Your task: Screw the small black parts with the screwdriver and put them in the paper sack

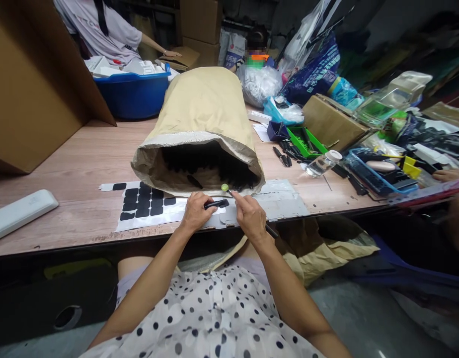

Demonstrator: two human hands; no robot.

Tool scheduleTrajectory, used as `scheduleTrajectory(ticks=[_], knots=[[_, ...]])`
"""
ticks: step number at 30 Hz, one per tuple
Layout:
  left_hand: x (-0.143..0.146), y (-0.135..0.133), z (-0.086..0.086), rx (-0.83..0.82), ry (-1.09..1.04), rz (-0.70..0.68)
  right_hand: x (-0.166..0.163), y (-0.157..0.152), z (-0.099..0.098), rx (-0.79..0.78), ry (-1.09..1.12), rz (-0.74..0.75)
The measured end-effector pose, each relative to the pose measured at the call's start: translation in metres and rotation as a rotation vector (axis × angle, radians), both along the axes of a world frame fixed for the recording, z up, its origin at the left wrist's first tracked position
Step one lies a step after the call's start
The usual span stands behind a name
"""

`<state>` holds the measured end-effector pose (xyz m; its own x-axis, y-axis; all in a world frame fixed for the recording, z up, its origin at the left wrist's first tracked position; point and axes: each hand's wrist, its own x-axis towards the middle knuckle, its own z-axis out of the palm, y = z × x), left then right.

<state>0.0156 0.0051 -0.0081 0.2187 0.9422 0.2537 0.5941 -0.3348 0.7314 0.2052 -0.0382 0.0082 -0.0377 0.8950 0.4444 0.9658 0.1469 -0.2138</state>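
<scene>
My left hand (195,211) is closed on a slim black plastic piece (215,204), pressed close to a grey board (285,201) at the table's front edge. In my right hand (251,215) is a black-handled tool with a round yellow-green head (225,188); the handle's end sticks out behind the wrist. That head is just above the black piece; I cannot tell whether they touch. Beside my left hand lies a white sheet with black rounded-square stickers (143,200). Straight ahead, a tan sack (203,104) lies with its mouth toward me, dark pieces inside.
A blue tub (134,94) with white items stands behind left, near a person (103,30). At far left are a cardboard box (36,89) and a long white case (23,214). Rightward are a green tray (306,141), a bottle (324,163) and a blue basket (380,171).
</scene>
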Motion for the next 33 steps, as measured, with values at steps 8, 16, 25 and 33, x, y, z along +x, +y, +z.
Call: scheduleTrajectory(ticks=[8,16,25,33], knots=[[-0.003,-0.001,0.007,0.052,0.087,-0.065,-0.003,0.006,-0.026,0.033,-0.11,-0.002],[-0.008,-0.07,0.019,0.001,0.138,-0.383,-0.007,0.005,-0.026,0.011,-0.07,-0.007],[0.003,-0.09,-0.015,-0.578,0.625,-0.264,-0.009,0.005,-0.026,0.011,-0.065,-0.011],[-0.003,-0.09,-0.015,-0.578,0.547,-0.32,-0.011,0.004,-0.024,0.034,-0.074,-0.018]])
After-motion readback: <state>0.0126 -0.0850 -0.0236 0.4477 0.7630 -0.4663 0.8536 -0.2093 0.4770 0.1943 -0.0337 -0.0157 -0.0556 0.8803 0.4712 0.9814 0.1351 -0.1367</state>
